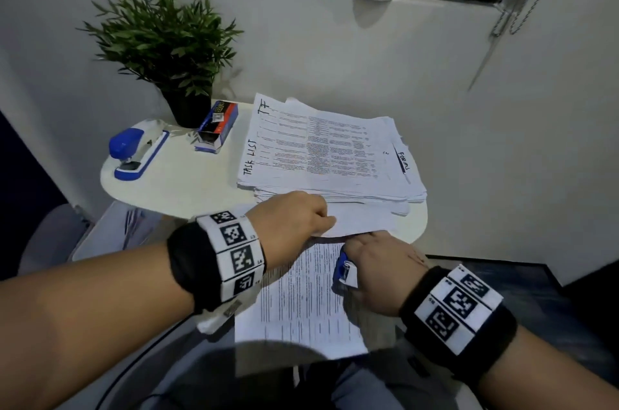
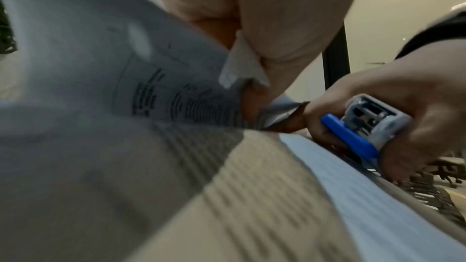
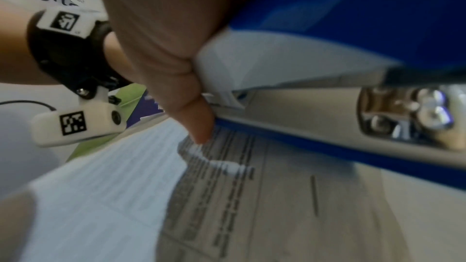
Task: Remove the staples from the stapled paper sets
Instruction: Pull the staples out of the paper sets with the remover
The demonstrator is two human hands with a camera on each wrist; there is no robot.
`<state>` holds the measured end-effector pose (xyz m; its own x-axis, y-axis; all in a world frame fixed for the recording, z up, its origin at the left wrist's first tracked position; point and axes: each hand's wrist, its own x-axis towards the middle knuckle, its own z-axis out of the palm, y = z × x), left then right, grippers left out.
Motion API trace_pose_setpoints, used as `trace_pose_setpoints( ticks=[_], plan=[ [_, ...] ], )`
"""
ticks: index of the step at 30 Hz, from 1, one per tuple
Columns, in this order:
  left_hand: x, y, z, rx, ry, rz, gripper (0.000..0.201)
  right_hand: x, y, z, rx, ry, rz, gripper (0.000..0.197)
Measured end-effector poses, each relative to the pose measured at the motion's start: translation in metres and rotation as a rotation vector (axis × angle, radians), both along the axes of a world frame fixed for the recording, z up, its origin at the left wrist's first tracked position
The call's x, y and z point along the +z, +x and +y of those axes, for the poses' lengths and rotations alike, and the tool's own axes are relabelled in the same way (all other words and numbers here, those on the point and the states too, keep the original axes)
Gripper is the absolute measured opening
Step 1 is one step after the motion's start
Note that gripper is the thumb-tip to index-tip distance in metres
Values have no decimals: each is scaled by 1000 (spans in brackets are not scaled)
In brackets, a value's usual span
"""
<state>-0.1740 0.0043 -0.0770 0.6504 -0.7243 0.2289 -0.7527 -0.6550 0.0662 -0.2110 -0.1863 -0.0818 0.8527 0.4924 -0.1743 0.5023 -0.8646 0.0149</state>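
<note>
White and oval, the small tabletop [image 1: 174, 188] stands against a pale wall under dim light, its near edge meeting the person's lap.

Nearest the camera, a printed white paper set [image 1: 301, 305] lies partly over the tabletop's near edge. The left hand [image 1: 294, 218] pinches and lifts the top sheet at the set's far corner; the left wrist view shows finger and thumb closed on a folded paper corner [image 2: 242, 67]. The right hand [image 1: 375, 262] is curled round a small blue-and-white stapler-type tool [image 1: 345, 270], its nose brought against that same corner, just beside the left fingers. Whether the staple is out cannot be told: the corner is hidden in the head view and blurred in both wrist views.

Beyond the hands sits a thick, uneven stack of printed papers [image 1: 328, 151], with handwritten headings reading "TASK LIST" and "FORMS". How many sets in it remain stapled is not visible.

Further left lie a larger blue-and-white desk stapler [image 1: 137, 151] and an open blue box of staples [image 1: 216, 125]. At the back stands a green artificial plant in a black pot [image 1: 167, 38].

Judgement: the work is mid-cycle on one set, removal apparently in hand, and the stack's size suggests much remains.
</note>
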Motion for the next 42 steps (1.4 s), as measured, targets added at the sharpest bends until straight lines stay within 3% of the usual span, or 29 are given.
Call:
trace_pose_setpoints(
  ticks=[4, 8, 11, 13, 15, 16, 19, 22, 26, 28, 32, 36, 42],
  plan=[
    [-6, -4, 1, -15, -56, -12, 52, -3, -4, -2, 79, 39, -100, 47],
    [-10, -7, 3, -24, -73, 9, 55, -11, -2, -14, 58, 76, 12, 49],
    [-13, -3, 5, 11, -88, -17, 57, -5, -1, -23, 34, 191, 65, 62],
    [-9, -3, 5, 63, -118, -9, 56, 5, -3, -32, -43, 298, 75, 51],
    [7, -4, 1, 193, -143, 30, 54, 19, -3, -42, -140, 464, -38, 21],
    [16, -4, -1, 291, -156, 64, 49, 29, -4, -45, -191, 590, -85, 19],
    [40, 3, -3, 478, -285, 133, 29, 63, 0, -45, -302, 996, -265, 32],
    [59, 8, -7, 462, -277, 255, 22, 100, 11, -34, -314, 1382, -412, 43],
    [76, 5, -13, 380, -190, 291, 19, 131, 28, -17, -371, 1635, -472, 56],
    [81, 3, -17, 374, -167, 276, 18, 135, 34, -6, -375, 1584, -430, 43],
    [90, -2, -17, 392, -179, 264, 20, 119, 39, 10, -311, 1268, -447, 30],
    [95, -7, -13, 366, -179, 294, 23, 100, 42, 8, -300, 1073, -446, 32],
    [100, -11, -6, 338, -172, 295, 25, 97, 45, 0, -373, 1229, -527, 38]
  ],
)
